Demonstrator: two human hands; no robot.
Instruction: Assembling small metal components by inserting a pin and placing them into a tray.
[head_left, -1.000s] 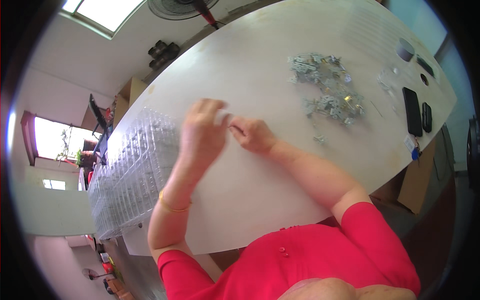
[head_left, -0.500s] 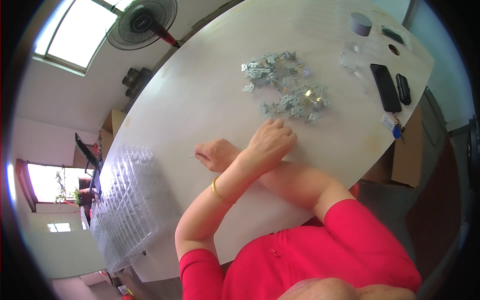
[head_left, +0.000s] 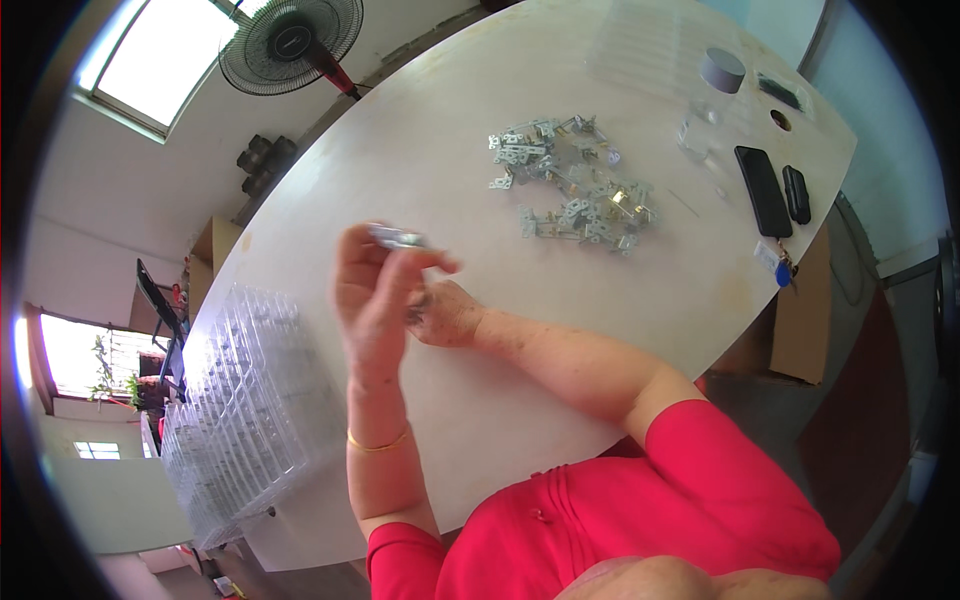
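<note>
My left hand point(head_left: 372, 290), with a gold bangle point(head_left: 378, 443) at its wrist, is raised over the left part of the table. Between its fingers is a small shiny metal bracket point(head_left: 398, 238), blurred by motion. Close beside it, partly behind its thumb, my right hand point(head_left: 447, 314) is curled on a small dark metal piece point(head_left: 416, 309); that piece's shape is mostly hidden. Farther off, beyond both hands, lies a loose pile of small metal brackets point(head_left: 585, 215), silvery with a few brassy parts.
Stacked clear plastic trays point(head_left: 250, 420) stand at the table's left edge. To the right lie a black phone point(head_left: 763, 190), a black case point(head_left: 796, 194) and keys with a blue tag point(head_left: 783, 272). A round grey-lidded container point(head_left: 722, 70) is at the far right. A fan point(head_left: 292, 42) stands beyond the table.
My left hand has moved from near the pile to the left, uncrossing from my right arm, and now shows a metal bracket in its fingers. My right hand has stayed almost in place.
</note>
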